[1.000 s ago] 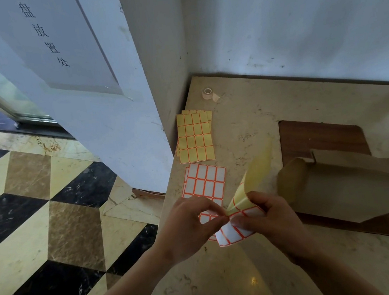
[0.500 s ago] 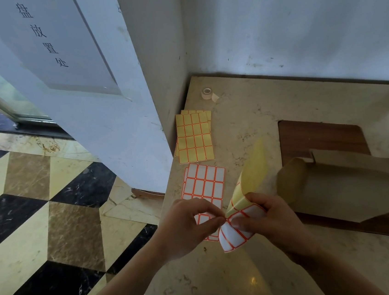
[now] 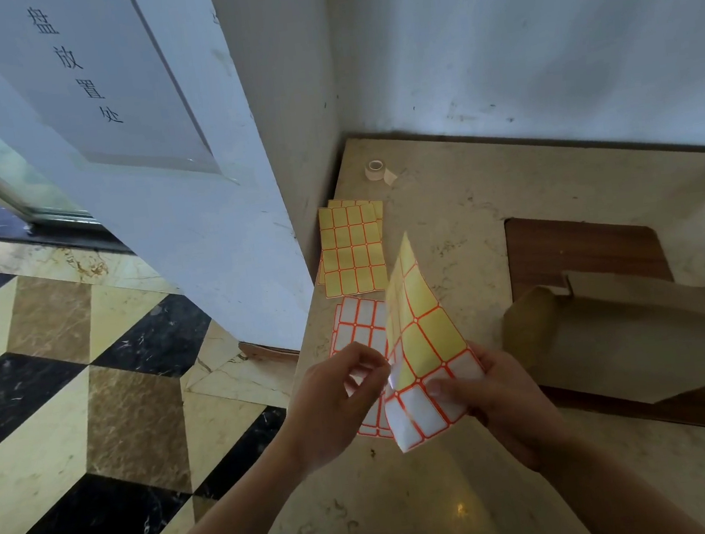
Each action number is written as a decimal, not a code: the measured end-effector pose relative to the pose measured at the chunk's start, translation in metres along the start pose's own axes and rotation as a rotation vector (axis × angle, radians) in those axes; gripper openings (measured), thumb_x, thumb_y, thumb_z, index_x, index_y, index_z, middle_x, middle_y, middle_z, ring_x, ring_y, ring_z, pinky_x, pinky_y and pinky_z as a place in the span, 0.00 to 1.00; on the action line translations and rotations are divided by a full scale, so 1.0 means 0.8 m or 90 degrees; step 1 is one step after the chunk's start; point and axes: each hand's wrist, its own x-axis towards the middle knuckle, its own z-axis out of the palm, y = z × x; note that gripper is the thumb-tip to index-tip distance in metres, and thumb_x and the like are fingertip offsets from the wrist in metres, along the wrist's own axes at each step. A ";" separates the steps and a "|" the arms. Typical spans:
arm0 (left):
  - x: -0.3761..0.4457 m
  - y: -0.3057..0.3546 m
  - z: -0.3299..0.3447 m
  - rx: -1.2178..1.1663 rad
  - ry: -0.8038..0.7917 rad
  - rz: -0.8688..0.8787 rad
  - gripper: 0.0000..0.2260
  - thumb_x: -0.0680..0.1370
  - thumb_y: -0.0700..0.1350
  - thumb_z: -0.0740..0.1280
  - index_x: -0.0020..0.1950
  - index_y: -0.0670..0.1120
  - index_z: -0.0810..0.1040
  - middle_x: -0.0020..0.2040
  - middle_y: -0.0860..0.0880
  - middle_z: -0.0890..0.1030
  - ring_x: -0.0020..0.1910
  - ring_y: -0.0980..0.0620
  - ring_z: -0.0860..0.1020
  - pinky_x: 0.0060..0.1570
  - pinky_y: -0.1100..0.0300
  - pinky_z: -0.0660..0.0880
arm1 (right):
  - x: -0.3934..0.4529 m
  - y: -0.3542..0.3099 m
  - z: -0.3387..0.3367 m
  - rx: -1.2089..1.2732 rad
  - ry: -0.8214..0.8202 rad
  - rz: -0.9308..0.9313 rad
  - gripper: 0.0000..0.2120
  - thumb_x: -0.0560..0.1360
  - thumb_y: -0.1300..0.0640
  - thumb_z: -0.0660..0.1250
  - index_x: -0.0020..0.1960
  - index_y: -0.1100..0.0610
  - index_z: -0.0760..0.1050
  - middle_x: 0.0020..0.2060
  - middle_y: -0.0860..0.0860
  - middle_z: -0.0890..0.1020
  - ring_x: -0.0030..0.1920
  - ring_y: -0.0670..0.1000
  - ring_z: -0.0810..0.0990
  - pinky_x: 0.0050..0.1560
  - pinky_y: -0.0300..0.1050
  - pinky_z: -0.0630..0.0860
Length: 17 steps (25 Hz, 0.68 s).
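L hand (image 3: 339,403): lower centre, thumb + forefinger pinching left edge of label sheet (image 3: 426,346).
Sheet: upright over table, lower centre; top yellow, bottom white.
R hand (image 3: 501,399): grips sheet's lower right, thumb on labels.
Table (image 3: 410,500): left edge under L hand; bare top below hands.
Box (image 3: 637,345): right, near R hand.

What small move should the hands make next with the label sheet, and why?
Probably the left hand should pull its pinched label fully clear of the label sheet, while the right hand holds the sheet steady. The label looks lifted at the sheet's left edge but not yet free.
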 end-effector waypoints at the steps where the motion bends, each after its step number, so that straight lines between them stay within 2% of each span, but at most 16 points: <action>1: 0.003 -0.004 0.000 -0.010 0.009 -0.019 0.02 0.79 0.49 0.64 0.48 0.56 0.75 0.46 0.62 0.80 0.47 0.62 0.79 0.43 0.70 0.76 | 0.002 0.002 -0.001 0.011 0.011 0.009 0.24 0.60 0.49 0.77 0.55 0.49 0.77 0.48 0.49 0.86 0.48 0.53 0.85 0.43 0.50 0.82; 3: 0.011 -0.013 0.001 -0.008 0.027 -0.055 0.03 0.80 0.49 0.63 0.47 0.56 0.73 0.47 0.60 0.80 0.45 0.59 0.80 0.42 0.66 0.78 | 0.009 0.008 -0.005 0.012 0.034 0.025 0.24 0.62 0.50 0.77 0.56 0.50 0.76 0.47 0.48 0.86 0.47 0.52 0.85 0.41 0.48 0.82; 7: 0.026 -0.036 -0.001 0.098 0.050 -0.066 0.01 0.80 0.48 0.62 0.48 0.53 0.72 0.47 0.58 0.79 0.41 0.62 0.78 0.37 0.72 0.72 | 0.031 0.027 -0.009 -0.075 0.081 0.040 0.16 0.69 0.52 0.74 0.55 0.46 0.75 0.47 0.44 0.85 0.47 0.48 0.85 0.42 0.47 0.82; 10: 0.031 -0.056 -0.006 0.180 0.052 -0.057 0.02 0.81 0.49 0.61 0.50 0.51 0.70 0.51 0.53 0.81 0.43 0.56 0.79 0.38 0.67 0.74 | 0.047 0.050 -0.010 -0.124 0.102 0.056 0.13 0.70 0.50 0.73 0.53 0.44 0.75 0.45 0.39 0.84 0.44 0.43 0.85 0.38 0.41 0.81; 13: 0.033 -0.075 -0.019 0.276 0.084 -0.039 0.05 0.81 0.50 0.60 0.51 0.49 0.71 0.52 0.50 0.83 0.42 0.53 0.80 0.35 0.65 0.74 | 0.059 0.078 -0.014 -0.127 0.094 0.090 0.13 0.71 0.50 0.73 0.53 0.44 0.75 0.46 0.40 0.84 0.43 0.43 0.85 0.33 0.38 0.79; 15: 0.034 -0.082 -0.026 0.306 0.105 -0.026 0.07 0.80 0.51 0.61 0.51 0.48 0.73 0.51 0.51 0.83 0.39 0.56 0.77 0.34 0.66 0.72 | 0.067 0.100 -0.013 -0.137 0.099 0.114 0.13 0.71 0.51 0.72 0.54 0.46 0.74 0.53 0.44 0.83 0.47 0.47 0.84 0.38 0.40 0.80; 17: 0.035 -0.086 -0.028 0.311 0.102 -0.015 0.07 0.80 0.51 0.63 0.51 0.49 0.73 0.51 0.52 0.83 0.39 0.58 0.75 0.34 0.67 0.71 | 0.075 0.121 -0.011 -0.192 0.148 0.122 0.15 0.72 0.53 0.71 0.57 0.48 0.73 0.58 0.48 0.80 0.54 0.49 0.81 0.48 0.46 0.80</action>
